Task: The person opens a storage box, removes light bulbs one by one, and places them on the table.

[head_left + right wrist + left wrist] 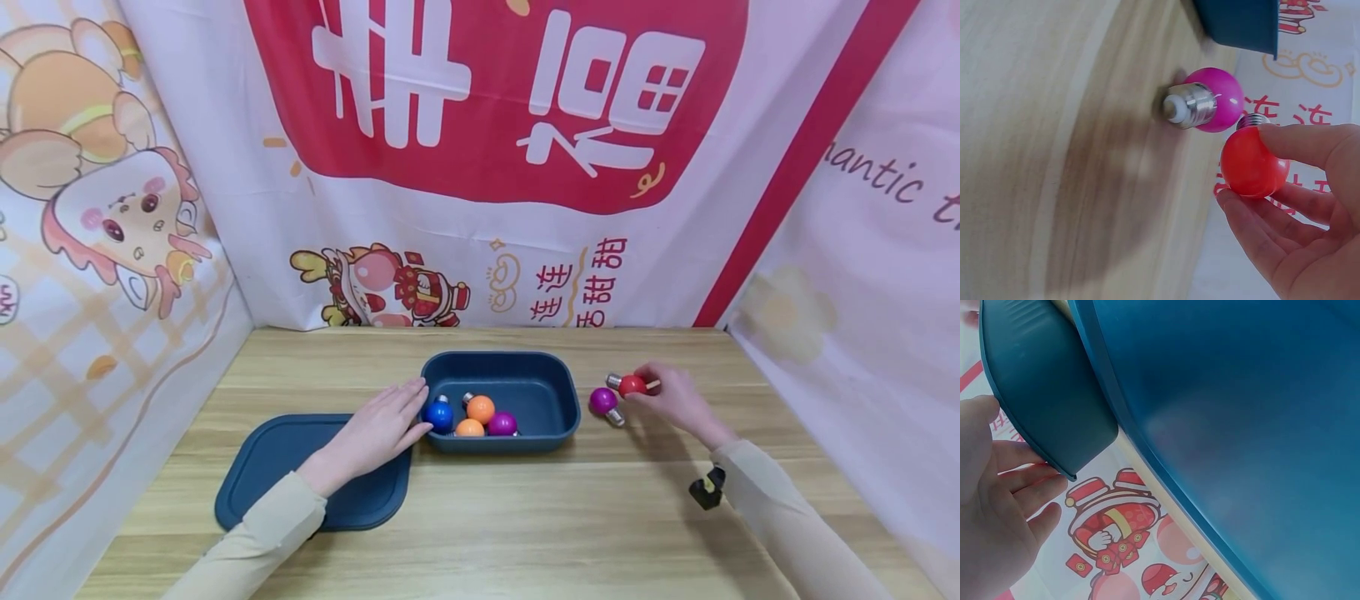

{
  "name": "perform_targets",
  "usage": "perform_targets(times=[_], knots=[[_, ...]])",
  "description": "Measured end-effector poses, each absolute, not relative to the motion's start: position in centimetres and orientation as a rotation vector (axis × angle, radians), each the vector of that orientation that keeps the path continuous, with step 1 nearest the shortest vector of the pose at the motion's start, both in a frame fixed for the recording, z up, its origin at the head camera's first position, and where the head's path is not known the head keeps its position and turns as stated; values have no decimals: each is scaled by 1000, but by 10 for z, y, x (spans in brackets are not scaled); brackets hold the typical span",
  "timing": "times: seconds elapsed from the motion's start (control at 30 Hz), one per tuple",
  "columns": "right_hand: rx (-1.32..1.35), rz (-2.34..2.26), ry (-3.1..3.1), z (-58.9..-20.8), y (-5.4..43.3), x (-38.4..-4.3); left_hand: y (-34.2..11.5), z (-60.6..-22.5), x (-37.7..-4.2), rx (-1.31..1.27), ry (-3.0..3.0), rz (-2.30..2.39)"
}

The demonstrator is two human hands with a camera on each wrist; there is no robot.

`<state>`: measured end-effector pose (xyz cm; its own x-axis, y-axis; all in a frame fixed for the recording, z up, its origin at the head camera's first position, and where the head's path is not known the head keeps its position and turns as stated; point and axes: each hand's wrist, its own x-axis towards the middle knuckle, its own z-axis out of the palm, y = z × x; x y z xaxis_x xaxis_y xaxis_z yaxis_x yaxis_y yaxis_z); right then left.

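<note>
A dark blue box (525, 444) stands on the table with a blue bulb (439, 414), two orange bulbs (480, 408) and a purple bulb (502, 424) inside its left part. My left hand (386, 425) rests against the box's left end, fingers straight along the rim; in the left wrist view the fingertips touch its outer wall. To the right of the box, my right hand (671, 400) pinches a red bulb (1254, 162) between thumb and fingers, its metal screw base pointing away from the palm. Another purple bulb (602, 401) lies on the table close beside the red one.
The flat dark blue lid (367, 500) lies on the table left of the box, partly under my left forearm. A printed cloth (495, 192) hangs behind the table, with more cloth on both sides. A black strap piece (707, 490) hangs at the right sleeve.
</note>
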<state>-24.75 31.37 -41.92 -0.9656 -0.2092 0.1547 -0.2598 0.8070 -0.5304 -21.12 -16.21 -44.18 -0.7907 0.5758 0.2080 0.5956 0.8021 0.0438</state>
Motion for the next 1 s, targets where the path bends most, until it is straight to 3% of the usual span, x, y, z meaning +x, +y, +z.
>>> perform_targets(times=[0.43,1.0], knots=[[271,870,-2956,-431,324,-249,-162,-441,-210,-921,-2805,-163],[327,861,-2968,-446,323,-248,-162,-441,-210,-923,-2798,-152]])
